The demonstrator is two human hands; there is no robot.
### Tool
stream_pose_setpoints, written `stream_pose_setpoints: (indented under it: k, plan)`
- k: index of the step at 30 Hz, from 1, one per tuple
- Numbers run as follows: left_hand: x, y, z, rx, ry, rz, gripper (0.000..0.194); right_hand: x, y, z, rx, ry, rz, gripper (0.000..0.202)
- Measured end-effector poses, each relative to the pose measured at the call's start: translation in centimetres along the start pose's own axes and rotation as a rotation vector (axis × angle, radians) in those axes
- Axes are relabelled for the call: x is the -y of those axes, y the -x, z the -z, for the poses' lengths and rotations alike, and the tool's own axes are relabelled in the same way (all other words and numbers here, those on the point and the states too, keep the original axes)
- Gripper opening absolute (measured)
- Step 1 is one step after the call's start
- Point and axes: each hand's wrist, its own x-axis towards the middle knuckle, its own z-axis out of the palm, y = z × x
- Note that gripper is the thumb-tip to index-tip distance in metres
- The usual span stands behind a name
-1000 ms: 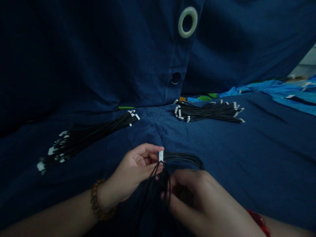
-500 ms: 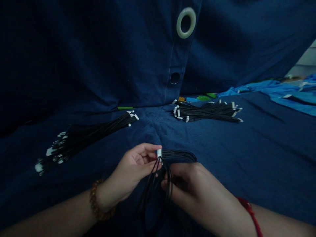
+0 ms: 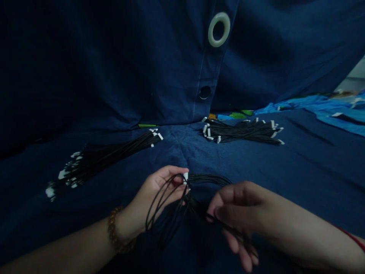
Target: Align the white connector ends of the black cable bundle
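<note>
My left hand (image 3: 164, 192) pinches a small white connector (image 3: 186, 177) between thumb and fingers. From that connector run several thin black wires (image 3: 209, 178), some arching off to the right, others looping down over my left fingers. My right hand (image 3: 238, 213) is closed on a strand of the black wires, held low and to the right of the connector. Its far end is too dark and blurred to make out.
A bundle of black cables (image 3: 114, 154) with white connectors lies at the left on the dark blue cloth (image 3: 285, 179). Another cable bundle (image 3: 242, 130) lies behind my hands. Light blue fabric (image 3: 322, 106) is at the right; a blue curtain with a ring eyelet (image 3: 219, 29) hangs behind.
My right hand has moved right, away from my left hand, drawing the black wires along. The wire loops now spread over my left fingers, which keep their pinch on the connector.
</note>
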Motion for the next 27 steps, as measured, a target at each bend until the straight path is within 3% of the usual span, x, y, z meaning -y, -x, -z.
stream_pose_setpoints:
  k: [4, 10, 15, 20, 23, 27]
  plan:
    - [0.2, -0.1, 0.3, 0.003, -0.006, -0.02, 0.031, 0.2, 0.7, -0.3, 0.023, 0.028, 0.039, 0.008]
    - [0.0, -0.1, -0.1, -0.012, 0.041, -0.012, 0.029, -1.4, -0.4, -0.9, -0.03, 0.122, 0.015, 0.007]
    - [-0.3, 0.0, -0.4, -0.009, 0.067, 0.015, 0.028, -1.3, -0.4, -0.5, -0.133, 0.228, 0.118, 0.009]
    - [-0.1, 0.0, -0.2, -0.003, 0.055, -0.001, 0.028, -0.9, -0.4, -0.9, 0.063, -0.04, -0.046, 0.013]
    - [0.1, 0.0, -0.1, -0.015, 0.047, -0.01, 0.028, -1.8, -0.8, -0.9, 0.006, 0.147, -0.063, 0.014]
    - [0.1, 0.1, -0.2, -0.021, 0.069, -0.018, 0.029, -2.4, -0.9, -0.6, -0.152, 0.597, 0.171, 0.017]
